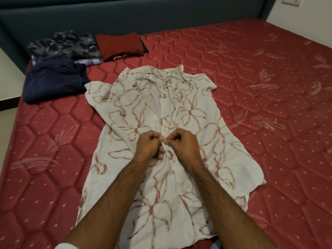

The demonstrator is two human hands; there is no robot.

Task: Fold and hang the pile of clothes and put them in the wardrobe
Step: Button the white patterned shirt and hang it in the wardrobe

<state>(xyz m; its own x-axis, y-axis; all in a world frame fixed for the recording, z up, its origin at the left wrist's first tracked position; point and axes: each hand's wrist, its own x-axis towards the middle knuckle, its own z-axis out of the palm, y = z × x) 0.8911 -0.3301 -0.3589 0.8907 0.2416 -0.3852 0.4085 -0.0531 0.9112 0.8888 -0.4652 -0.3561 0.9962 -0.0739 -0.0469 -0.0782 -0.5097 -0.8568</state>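
Both forearms are reaching out from under the camera over the hem of the white shirt (161, 133) with the red flower print, which is lying face up, collar away from me, in the middle of the red quilted mattress (260, 123). I am curling my left hand (148, 143) and my right hand (181, 141) at the button strip about halfway down, fingertips of each pinching an edge of the cloth so the two hands are almost touching; I am judging this to be the buttoning step, with buttons showing below my hands and whether the ones above are closed being hard to tell. So this shirt is not yet folded or hung. Far to the left near the grey headboard (125, 13), a folded dark red garment (119, 45) is sitting beside a patterned grey one (62, 44) and a crumpled navy one (53, 80), which are looking unfolded, so most of the work is remaining. No hanger or wardrobe is showing. Nothing is crowding the shirt; its wrinkles and bunched left sleeve are needing smoothing first.
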